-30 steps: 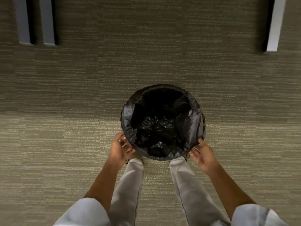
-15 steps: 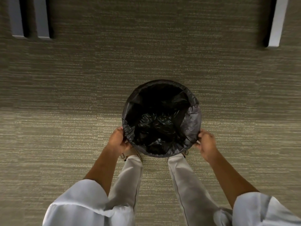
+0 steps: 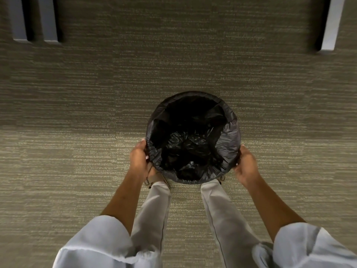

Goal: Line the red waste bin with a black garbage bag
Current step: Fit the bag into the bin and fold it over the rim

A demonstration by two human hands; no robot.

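A round waste bin stands on the carpet in front of my feet, seen from straight above. A black garbage bag [image 3: 229, 136] covers its whole rim and hangs crumpled inside, so no red of the bin shows. My left hand [image 3: 138, 158] presses against the bag-covered left side of the rim, fingers curled around it. My right hand [image 3: 246, 164] grips the bag-covered right side in the same way.
Beige striped carpet [image 3: 77, 151] lies all around the bin. Grey furniture legs [image 3: 49, 20] stand at the far left and another grey leg [image 3: 331, 24] at the far right. My light trouser legs [image 3: 154, 213] and sandalled feet sit just below the bin.
Both hands moved from under the near edge of the rim outward and up to the bin's left and right sides, closing on the bag-covered rim. The view shifted slightly.
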